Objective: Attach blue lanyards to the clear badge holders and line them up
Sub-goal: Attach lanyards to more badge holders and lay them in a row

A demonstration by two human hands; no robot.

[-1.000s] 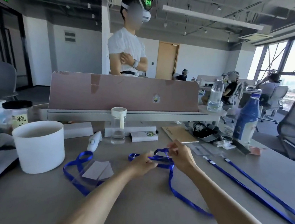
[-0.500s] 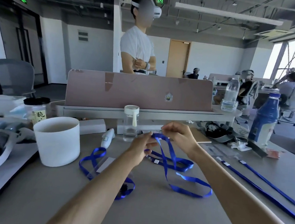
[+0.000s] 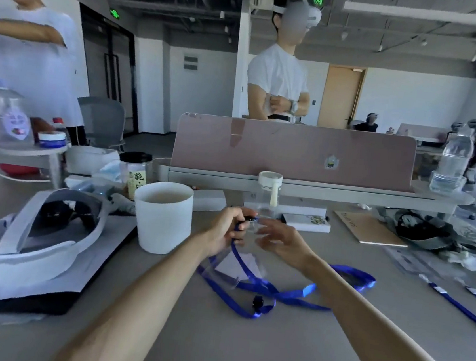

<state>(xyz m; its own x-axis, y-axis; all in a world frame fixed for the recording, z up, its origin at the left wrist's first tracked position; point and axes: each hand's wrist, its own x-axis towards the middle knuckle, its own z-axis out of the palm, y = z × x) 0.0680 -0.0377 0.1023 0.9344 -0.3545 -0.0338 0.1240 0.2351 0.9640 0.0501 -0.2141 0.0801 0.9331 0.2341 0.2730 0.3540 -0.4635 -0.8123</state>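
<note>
Here the left hand (image 3: 225, 228) pinches the dark clip end of a blue fabric lanyard (image 3: 250, 273), lifted above the grey desk (image 3: 241, 353). The right hand (image 3: 279, 240) hovers just beside it, fingers loosely spread, though blur hides whether it holds anything. The strap trails down over a clear plastic badge holder (image 3: 231, 268) lying beside a white cylindrical cup (image 3: 163, 216)

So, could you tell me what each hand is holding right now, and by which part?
The left hand pinches the blue lanyard at its clip end. The right hand is open beside it; whether it holds anything cannot be told.
</note>
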